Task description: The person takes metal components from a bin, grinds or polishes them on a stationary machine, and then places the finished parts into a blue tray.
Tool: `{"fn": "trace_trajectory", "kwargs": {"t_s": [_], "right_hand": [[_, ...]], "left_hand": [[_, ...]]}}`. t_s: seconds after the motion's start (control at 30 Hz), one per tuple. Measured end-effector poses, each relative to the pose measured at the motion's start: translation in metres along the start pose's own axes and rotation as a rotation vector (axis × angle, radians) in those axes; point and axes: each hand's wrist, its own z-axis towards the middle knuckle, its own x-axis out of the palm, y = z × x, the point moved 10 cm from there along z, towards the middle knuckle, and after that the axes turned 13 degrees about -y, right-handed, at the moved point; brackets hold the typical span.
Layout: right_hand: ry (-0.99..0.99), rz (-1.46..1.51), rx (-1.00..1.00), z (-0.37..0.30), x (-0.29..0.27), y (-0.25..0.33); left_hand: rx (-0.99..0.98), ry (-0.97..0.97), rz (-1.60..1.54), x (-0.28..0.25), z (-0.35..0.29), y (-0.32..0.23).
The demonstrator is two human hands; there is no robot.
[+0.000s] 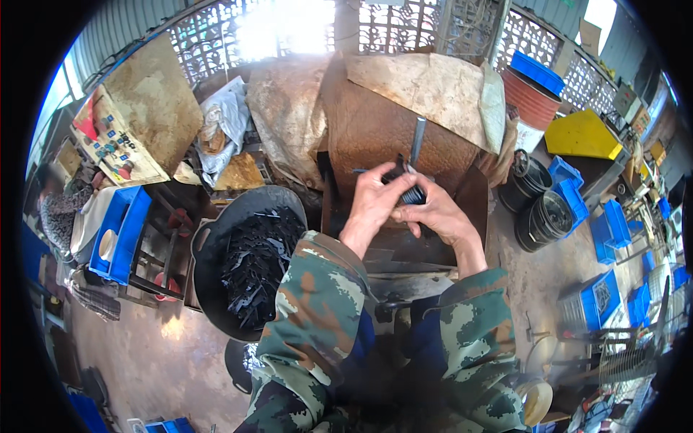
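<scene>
My left hand [369,208] and my right hand [442,213] meet in front of me, fingers curled around a small bunch of dark metal pieces [413,195]. Their edges show as ridges between my thumbs. A flat grey metal strip [418,141] stands up behind my fingers; whether it is held or fixed there I cannot tell. Below my hands is a rusty metal bin [476,216], backed by a brown sheet [390,123]. To the left, a black rubber bucket [204,292] holds a heap of thin dark metal pieces [261,263].
Left of the bucket, a blue crate [119,252] sits on a stand, with a person [61,209] beyond it. A control box [115,148] stands at the far left. Black drums [541,220] and blue bins [610,224] are on the right. A smaller black bucket [237,361] is nearer me.
</scene>
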Motion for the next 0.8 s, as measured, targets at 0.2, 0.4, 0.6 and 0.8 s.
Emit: {"fn": "trace_trajectory", "kwargs": {"t_s": [0.2, 0.4, 0.6, 0.8], "right_hand": [[-0.092, -0.034, 0.093, -0.017, -0.032, -0.024], [-0.261, -0.212, -0.026, -0.051, -0.076, -0.014], [-0.402, -0.699, -0.348, -0.091, -0.080, 0.027], [-0.540, -0.899, -0.184, -0.188, -0.157, 0.016]], "left_hand": [[-0.088, -0.157, -0.114, -0.015, 0.007, -0.009], [-0.197, 0.008, -0.164, 0.031, -0.008, 0.011], [-0.272, 0.135, 0.091, 0.044, -0.023, 0.031], [-0.294, 0.331, 0.169, 0.087, -0.045, 0.056]]}}
